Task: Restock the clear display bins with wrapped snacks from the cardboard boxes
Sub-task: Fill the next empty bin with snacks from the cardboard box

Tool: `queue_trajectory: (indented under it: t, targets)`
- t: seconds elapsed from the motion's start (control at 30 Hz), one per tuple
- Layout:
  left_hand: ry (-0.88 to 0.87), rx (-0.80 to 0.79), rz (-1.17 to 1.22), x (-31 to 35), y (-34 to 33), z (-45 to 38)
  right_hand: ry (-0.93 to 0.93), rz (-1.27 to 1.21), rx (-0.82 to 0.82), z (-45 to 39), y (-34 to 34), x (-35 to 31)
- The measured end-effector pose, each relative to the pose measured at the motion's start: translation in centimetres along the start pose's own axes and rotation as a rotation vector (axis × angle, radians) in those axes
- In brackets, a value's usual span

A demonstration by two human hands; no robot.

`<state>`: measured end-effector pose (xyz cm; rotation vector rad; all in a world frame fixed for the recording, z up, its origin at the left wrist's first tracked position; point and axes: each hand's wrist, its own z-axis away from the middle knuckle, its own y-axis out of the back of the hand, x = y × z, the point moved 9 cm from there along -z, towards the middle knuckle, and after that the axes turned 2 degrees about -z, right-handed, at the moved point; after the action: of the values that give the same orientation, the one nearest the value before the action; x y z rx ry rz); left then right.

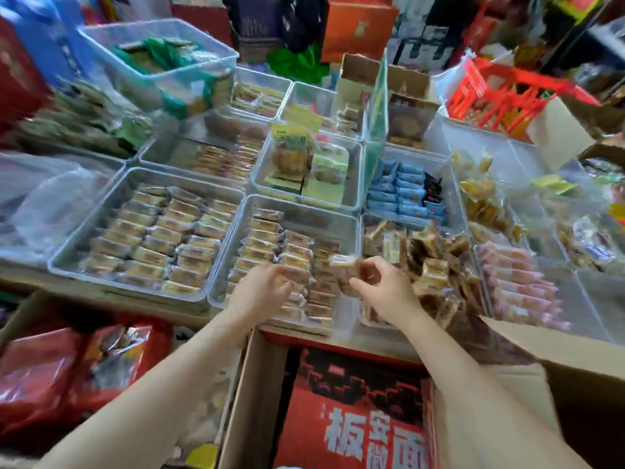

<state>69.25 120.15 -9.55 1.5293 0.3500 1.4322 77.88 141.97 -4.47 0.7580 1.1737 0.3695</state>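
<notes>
Both hands reach over a clear display bin [233,248] holding rows of wrapped snacks [267,242]. My right hand [382,289] holds a small stack of wrapped snacks [343,269] above the bin's right side, fingers curled round it. My left hand [263,292] lies on the snack rows in the near part of the bin, fingertips touching wrappers; blur hides whether it grips one. An open cardboard box [243,401] stands just below the bins with red printed packaging [355,418] inside.
More clear bins surround it: a full one at the left [84,238], brown wrapped squares [429,258] at the right, blue packets [402,191] behind. Red bags [67,374] sit at the lower left. A red crate [500,96] and cardboard boxes stand at the back right.
</notes>
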Motion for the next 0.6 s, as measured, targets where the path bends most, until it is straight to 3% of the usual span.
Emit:
queue_trajectory:
  t: [0.13, 0.37, 0.47, 0.6]
  targets:
    - [-0.101, -0.035, -0.264, -2.1, -0.9, -6.0, -0.053, 0.033, 0.044, -4.5, -1.7, 0.1]
    - [-0.286, -0.347, -0.614, -1.8, -5.2, -16.1, -0.052, -0.02, 0.051, -11.8, -3.9, 1.0]
    - [-0.368, -0.467, -0.702, -1.0, -7.0, -18.5, -0.032, -0.046, 0.063, -13.8, -5.1, 1.5]
    - [-0.338, -0.607, -0.74, -1.1, -7.9, -19.5, -0.085, -0.07, 0.081, -16.3, -7.0, 2.5]
